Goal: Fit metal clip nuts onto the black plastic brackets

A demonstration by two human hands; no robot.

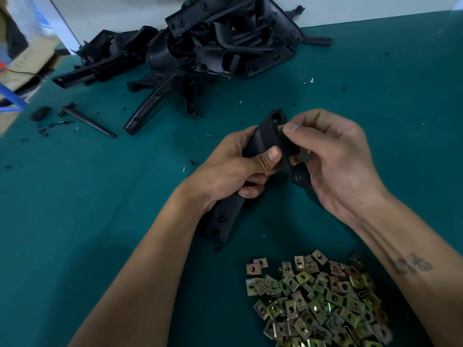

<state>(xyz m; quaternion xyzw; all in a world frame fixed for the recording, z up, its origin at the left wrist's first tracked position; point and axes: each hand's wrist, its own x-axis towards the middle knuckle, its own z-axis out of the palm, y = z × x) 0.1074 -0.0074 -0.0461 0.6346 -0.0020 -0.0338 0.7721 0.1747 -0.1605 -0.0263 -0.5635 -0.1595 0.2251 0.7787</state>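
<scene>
While left hand [225, 169] grips bracket [265, 136], right hand [333, 156] pinches clip nut [281, 128] onto it; one nut [295, 159] fitted, nut pile [323, 304] and bracket heap [200, 43] remain.

The long black plastic bracket [265, 144] looks matt and smooth, the heap of yellowish square metal clip nuts [323, 301] glints with a plated sheen, and the teal table covering [100, 196] appears dull, cloth-like.
</scene>
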